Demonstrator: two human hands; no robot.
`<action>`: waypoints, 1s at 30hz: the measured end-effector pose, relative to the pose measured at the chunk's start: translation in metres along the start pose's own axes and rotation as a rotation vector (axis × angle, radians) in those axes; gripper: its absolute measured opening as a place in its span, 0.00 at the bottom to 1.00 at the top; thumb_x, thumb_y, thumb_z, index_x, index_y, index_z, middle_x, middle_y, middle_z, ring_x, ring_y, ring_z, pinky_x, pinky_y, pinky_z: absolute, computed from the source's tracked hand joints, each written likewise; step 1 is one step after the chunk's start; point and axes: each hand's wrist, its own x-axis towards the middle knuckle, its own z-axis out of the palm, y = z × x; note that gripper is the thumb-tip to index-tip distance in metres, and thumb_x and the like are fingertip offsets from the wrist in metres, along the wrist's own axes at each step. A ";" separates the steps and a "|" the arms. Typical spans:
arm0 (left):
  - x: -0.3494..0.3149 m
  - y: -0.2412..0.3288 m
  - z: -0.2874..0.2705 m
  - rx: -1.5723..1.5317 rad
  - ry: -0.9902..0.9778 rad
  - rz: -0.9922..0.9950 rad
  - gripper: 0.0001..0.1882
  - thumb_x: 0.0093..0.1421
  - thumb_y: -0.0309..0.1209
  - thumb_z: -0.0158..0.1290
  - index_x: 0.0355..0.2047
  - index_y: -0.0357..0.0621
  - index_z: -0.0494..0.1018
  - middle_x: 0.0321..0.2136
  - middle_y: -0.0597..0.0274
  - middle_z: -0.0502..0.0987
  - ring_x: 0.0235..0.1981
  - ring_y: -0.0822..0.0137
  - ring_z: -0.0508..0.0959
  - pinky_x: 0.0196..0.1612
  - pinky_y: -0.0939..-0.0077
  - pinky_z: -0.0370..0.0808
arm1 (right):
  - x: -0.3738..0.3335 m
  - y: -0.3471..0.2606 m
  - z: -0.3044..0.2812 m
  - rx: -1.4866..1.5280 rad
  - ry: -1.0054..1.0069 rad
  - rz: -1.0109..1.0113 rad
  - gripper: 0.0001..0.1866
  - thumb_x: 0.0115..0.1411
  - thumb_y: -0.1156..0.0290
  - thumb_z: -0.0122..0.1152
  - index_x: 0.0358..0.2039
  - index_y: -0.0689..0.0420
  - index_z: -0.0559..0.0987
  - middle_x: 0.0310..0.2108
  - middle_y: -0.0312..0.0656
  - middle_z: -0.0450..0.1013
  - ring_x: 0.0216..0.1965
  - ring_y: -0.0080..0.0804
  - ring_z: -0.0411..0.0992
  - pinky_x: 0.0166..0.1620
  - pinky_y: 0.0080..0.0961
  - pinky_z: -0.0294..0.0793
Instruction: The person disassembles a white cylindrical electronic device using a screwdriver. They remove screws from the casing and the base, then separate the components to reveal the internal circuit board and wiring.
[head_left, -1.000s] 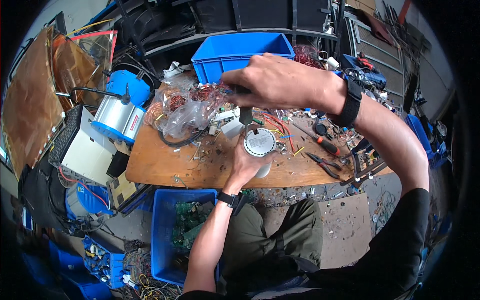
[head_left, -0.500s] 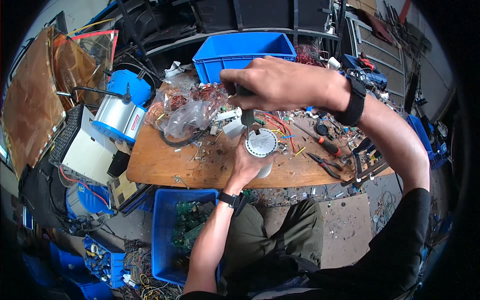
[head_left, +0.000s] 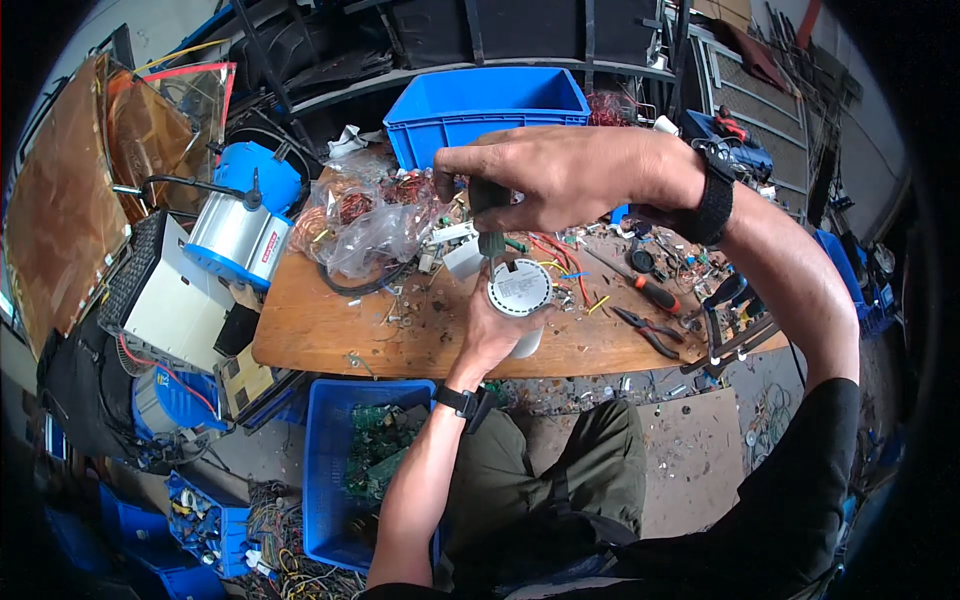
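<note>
My left hand [head_left: 490, 328] is wrapped round a white cylindrical device [head_left: 520, 288], near the front edge of the wooden table. The device's round face, ringed with small slots and with a dark notch at its far edge, is turned up. Over it, my right hand [head_left: 560, 175] grips a dark green-handled screwdriver [head_left: 491, 243] pointing down. Its lower end reaches the device's far-left edge, by the notch; the tip's exact contact is hard to see. Beside the device lies a white flat piece [head_left: 463, 258], close to my left fingers.
Pliers [head_left: 648, 330] and an orange-black screwdriver [head_left: 657, 294] lie right on the wooden table [head_left: 320, 335]. Plastic bags with copper wire [head_left: 375, 235] are at left. A blue bin [head_left: 480, 125] stands behind, another with circuit boards [head_left: 320, 480] below. A silver-blue machine [head_left: 235, 235] stands left.
My right hand has come slightly down and nearer with the screwdriver. The white device has shifted a touch to the left, still in my left hand.
</note>
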 end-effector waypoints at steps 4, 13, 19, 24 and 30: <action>-0.001 0.006 -0.002 0.042 0.009 -0.026 0.39 0.45 0.21 0.74 0.58 0.40 0.71 0.50 0.61 0.80 0.50 0.68 0.80 0.56 0.68 0.78 | 0.011 -0.022 -0.011 -0.105 -0.173 0.303 0.21 0.69 0.58 0.62 0.52 0.61 0.75 0.36 0.55 0.80 0.43 0.55 0.79 0.48 0.47 0.77; 0.001 0.005 0.000 0.083 0.011 0.035 0.39 0.45 0.23 0.75 0.58 0.40 0.71 0.49 0.61 0.80 0.50 0.68 0.80 0.57 0.68 0.78 | 0.001 -0.014 -0.013 0.054 -0.130 0.112 0.19 0.68 0.63 0.62 0.52 0.63 0.75 0.41 0.53 0.80 0.47 0.52 0.79 0.51 0.46 0.77; -0.001 0.004 -0.003 0.081 0.033 0.011 0.39 0.45 0.22 0.75 0.58 0.41 0.71 0.49 0.62 0.80 0.51 0.68 0.80 0.57 0.68 0.78 | 0.006 -0.021 -0.008 -0.191 -0.145 0.348 0.24 0.68 0.56 0.63 0.53 0.63 0.74 0.36 0.61 0.79 0.44 0.62 0.78 0.47 0.52 0.77; 0.002 -0.003 0.000 0.091 0.017 0.033 0.39 0.46 0.21 0.74 0.59 0.41 0.70 0.49 0.62 0.80 0.50 0.69 0.80 0.57 0.68 0.78 | -0.004 -0.010 -0.007 -0.001 -0.083 0.190 0.25 0.67 0.61 0.62 0.58 0.63 0.69 0.39 0.61 0.79 0.47 0.60 0.77 0.50 0.50 0.76; 0.002 0.006 -0.005 0.108 -0.036 -0.003 0.41 0.46 0.25 0.76 0.58 0.40 0.67 0.50 0.59 0.77 0.51 0.68 0.78 0.57 0.68 0.77 | 0.006 -0.031 -0.011 -0.234 -0.169 0.442 0.25 0.70 0.57 0.60 0.56 0.63 0.71 0.40 0.61 0.79 0.48 0.60 0.77 0.50 0.50 0.76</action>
